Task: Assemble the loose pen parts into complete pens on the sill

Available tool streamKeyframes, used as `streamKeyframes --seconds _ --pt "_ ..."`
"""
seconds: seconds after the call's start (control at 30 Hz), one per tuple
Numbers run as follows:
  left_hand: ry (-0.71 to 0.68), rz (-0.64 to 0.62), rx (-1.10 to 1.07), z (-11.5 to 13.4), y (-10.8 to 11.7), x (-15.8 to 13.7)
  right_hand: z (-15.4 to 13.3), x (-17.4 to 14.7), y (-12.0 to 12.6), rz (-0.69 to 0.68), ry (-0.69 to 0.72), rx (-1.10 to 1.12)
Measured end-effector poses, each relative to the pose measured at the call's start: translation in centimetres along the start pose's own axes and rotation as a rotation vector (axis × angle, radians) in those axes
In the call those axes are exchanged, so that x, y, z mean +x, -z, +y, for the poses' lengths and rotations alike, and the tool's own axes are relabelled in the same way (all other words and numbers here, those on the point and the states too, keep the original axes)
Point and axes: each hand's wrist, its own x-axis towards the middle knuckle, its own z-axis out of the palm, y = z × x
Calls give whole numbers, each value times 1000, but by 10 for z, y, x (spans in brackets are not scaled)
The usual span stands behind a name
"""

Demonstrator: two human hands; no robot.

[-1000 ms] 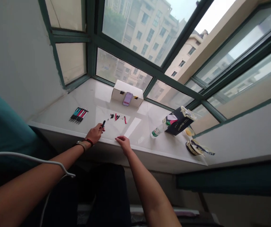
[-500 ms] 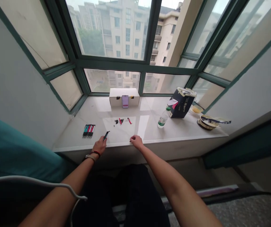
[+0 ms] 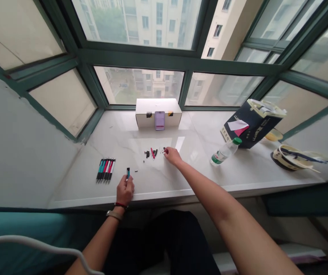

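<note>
My left hand [image 3: 125,189] is closed around a teal-and-black pen barrel [image 3: 128,172], which points up and away from me at the sill's front. Beside it lies a small metal pen tip [image 3: 136,171]. My right hand [image 3: 172,156] reaches over the right end of a group of loose pen parts, fingers pinched on a small red-and-black pen part [image 3: 165,151] that they mostly cover. Just left of those fingers are a red barrel [image 3: 152,152] and black grips [image 3: 147,154]. Several whole pens [image 3: 105,170], teal, red and white with black grips, lie in a row at left.
A white box [image 3: 158,109] with a purple packet [image 3: 159,121] in front stands against the window. On the right are a water bottle [image 3: 222,153], a dark tissue box [image 3: 249,124] and a paper bowl [image 3: 288,157]. A white cable [image 3: 37,246] crosses the lower left.
My right hand has moved forward from the sill edge to the loose parts. A small metal piece now lies beside my left hand, whose barrel points more upright. The view has tilted down and closer.
</note>
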Motion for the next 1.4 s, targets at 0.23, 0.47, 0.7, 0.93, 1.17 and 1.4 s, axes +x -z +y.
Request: streamKeyframes --seconds 0.23,0.47,0.7,0.93,1.17,1.4 --pt "18 21 -12 7 0 2 -27 27 2 -87 35 -57" --pt "-73 42 181 8 0 2 -75 -15 -26 -137 161 16" --pt "-49 32 46 7 1 1 -120 -45 -79 -285 304 56" --pt "-19 -10 -40 -1 4 6 -131 -56 -90 -285 220 65" --pt "92 -3 -382 -6 5 18 -95 -90 -87 -243 144 112" --pt "65 -38 -315 -4 7 19 -82 -111 -83 -51 -23 484"
